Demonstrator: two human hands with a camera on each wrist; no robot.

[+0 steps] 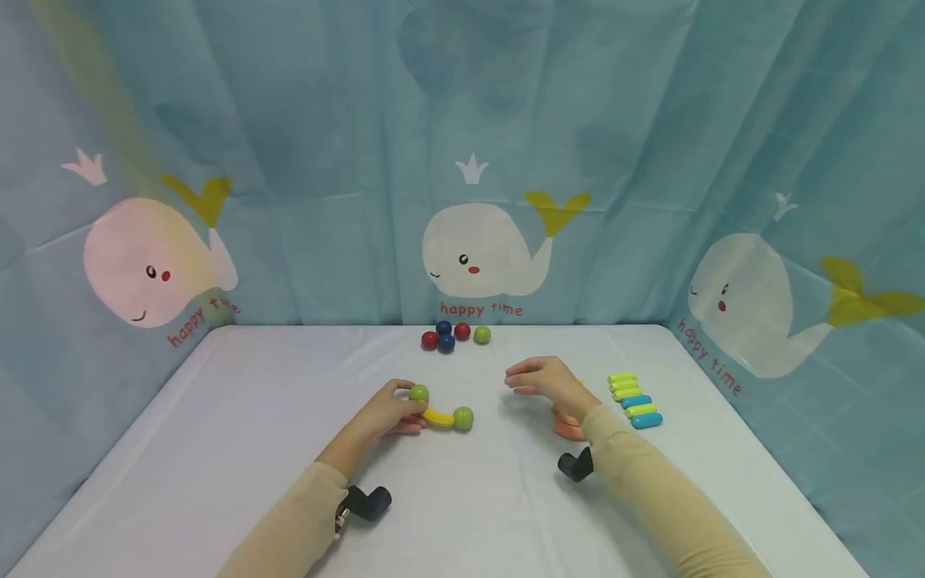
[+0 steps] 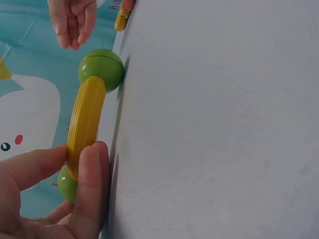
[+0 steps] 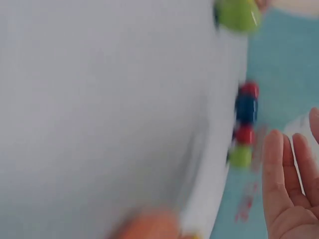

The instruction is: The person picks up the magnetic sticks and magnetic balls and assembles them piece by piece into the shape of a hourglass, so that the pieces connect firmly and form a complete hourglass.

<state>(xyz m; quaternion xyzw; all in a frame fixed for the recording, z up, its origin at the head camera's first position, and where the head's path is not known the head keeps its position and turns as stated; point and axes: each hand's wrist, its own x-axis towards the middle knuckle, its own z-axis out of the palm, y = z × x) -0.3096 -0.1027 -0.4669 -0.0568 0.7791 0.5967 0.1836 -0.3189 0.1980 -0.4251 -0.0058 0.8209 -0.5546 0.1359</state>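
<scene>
Left hand [image 1: 388, 411] is pinching a yellow bar [image 1: 438, 417] beside its left-end green ball [image 1: 418, 392]. Assembly is sitting mid-table, left of centre, on or just above the white table [image 1: 289, 369]; can't tell which. Bar is curving like a banana, showing fine lengthwise ridges and a soft sheen. Right-end green ball [image 1: 463, 418] is touching the bar's other end, looking smooth and glossy, with a thin seam circling it. In head view the long axis is running left to right, right end slanting toward the person, bow sagging the same way. Right hand [image 1: 547, 380] is hovering with fingers extended, gripping nothing; smooth orange piece [image 1: 568, 427] is lying near its wrist.
</scene>
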